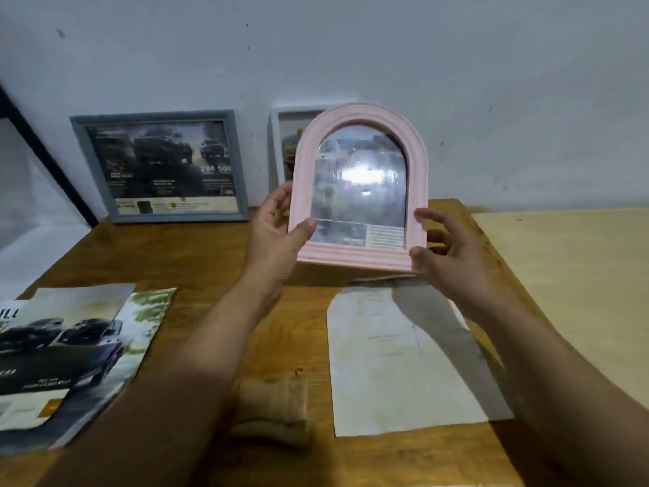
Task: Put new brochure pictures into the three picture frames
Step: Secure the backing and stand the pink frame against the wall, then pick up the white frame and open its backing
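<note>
I hold a pink arched picture frame [361, 254] upright above the wooden table [196, 261], its glass glaring over a brochure picture inside. My left hand [277, 233] grips its lower left edge, thumb on the front. My right hand [446, 254] holds its lower right corner. A grey frame [80, 142] with a dark car picture leans on the wall at the back left. A white frame [275, 142] stands behind the pink one, mostly hidden. Car brochures [66, 349] lie at the left of the table.
An arch-shaped pale paper [386, 363] lies on the table under my right hand. A small burlap pouch [270, 409] sits near the front centre. A lighter tabletop [569, 282] adjoins on the right. A dark-framed panel [42, 152] leans at far left.
</note>
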